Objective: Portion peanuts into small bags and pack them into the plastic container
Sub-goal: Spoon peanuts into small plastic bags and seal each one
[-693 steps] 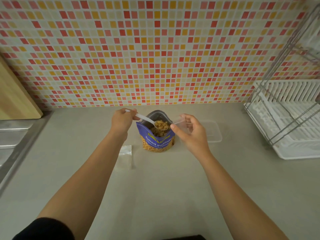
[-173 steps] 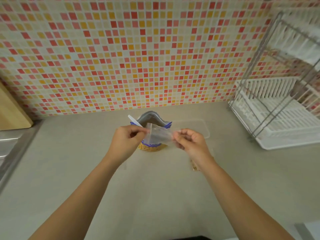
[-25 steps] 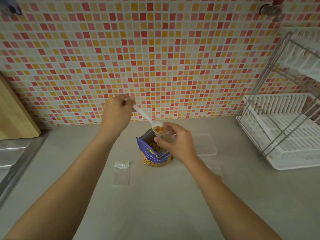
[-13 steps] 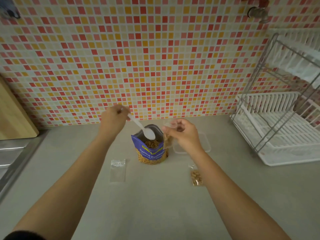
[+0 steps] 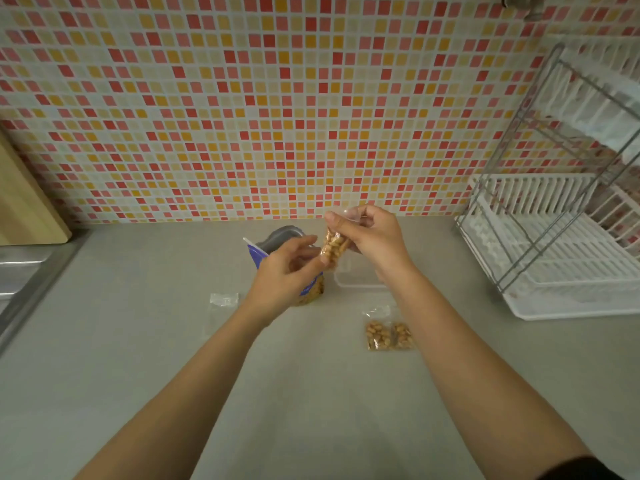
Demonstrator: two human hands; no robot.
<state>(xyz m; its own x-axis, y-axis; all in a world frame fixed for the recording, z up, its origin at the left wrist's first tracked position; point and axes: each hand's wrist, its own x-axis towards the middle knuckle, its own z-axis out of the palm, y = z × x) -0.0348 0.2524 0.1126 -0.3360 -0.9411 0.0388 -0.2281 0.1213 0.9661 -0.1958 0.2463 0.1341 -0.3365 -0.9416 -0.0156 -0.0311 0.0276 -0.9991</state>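
My right hand [image 5: 375, 237] pinches the top of a small clear bag of peanuts [image 5: 333, 244] and holds it up above the counter. My left hand [image 5: 285, 273] reaches over from the left with loosely spread fingers, and its thumb tip touches the bag's lower end. Behind my left hand stands the blue peanut pouch [image 5: 257, 258], open, with the white spoon handle [image 5: 248, 241] sticking out. The clear plastic container [image 5: 358, 278] lies flat just right of the pouch, partly hidden by my right wrist. Two filled small bags [image 5: 388, 336] lie on the counter by my right forearm.
An empty small bag [image 5: 224, 300] lies on the grey counter left of the pouch. A white dish rack with a wire frame [image 5: 554, 258] fills the right side. A wooden board [image 5: 24, 202] leans at the far left above the steel sink edge [image 5: 20, 285].
My left hand has left the spoon in the pouch and moved right to the bag. My right hand has lifted the filled bag higher.
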